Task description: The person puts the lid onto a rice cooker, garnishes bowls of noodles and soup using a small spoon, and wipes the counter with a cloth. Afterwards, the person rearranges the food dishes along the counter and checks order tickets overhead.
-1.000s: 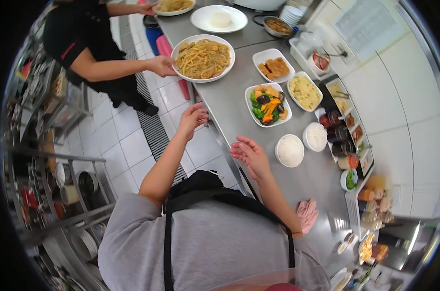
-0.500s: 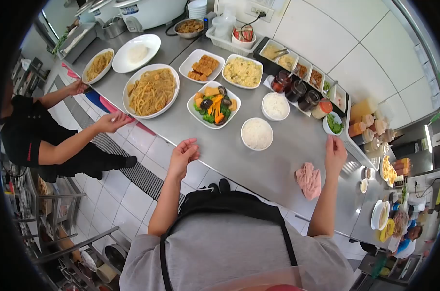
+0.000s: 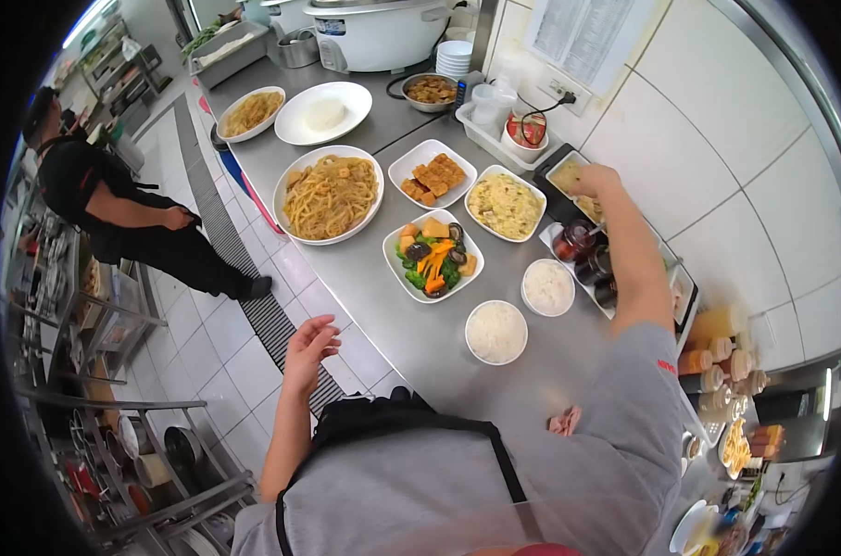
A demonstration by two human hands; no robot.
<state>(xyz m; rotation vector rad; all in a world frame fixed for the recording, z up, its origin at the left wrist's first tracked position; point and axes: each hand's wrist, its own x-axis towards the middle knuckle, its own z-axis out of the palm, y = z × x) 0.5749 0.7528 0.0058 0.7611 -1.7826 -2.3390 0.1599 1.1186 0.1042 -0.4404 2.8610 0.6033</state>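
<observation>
My right hand point(image 3: 595, 182) reaches over the near end of a black condiment tray point(image 3: 551, 190), at a compartment of pale chopped food point(image 3: 566, 168). Its fingers point down and look closed; whatever they hold is hidden. My left hand point(image 3: 311, 350) is raised over the floor by the counter edge, open and holding nothing, fingers loosely bent. Between the hands stand two bowls of rice point(image 3: 496, 333) and a square dish of vegetables and mushrooms point(image 3: 433, 257). Behind are an egg dish point(image 3: 506, 206), fried pieces point(image 3: 436, 176) and a large plate of noodles point(image 3: 332, 197).
Dark sauce jars point(image 3: 573, 242) stand beside my right forearm. Farther left are a rice plate point(image 3: 324, 113), a smaller noodle plate point(image 3: 253, 114) and a rice cooker point(image 3: 376, 34). A co-worker in black point(image 3: 133, 199) stands in the aisle. A pink cloth point(image 3: 564, 422) lies near my sleeve.
My right hand has moved up from the counter's right side to the condiment tray. My left hand has drawn back slightly. The co-worker has stepped away from the counter. My view has shifted.
</observation>
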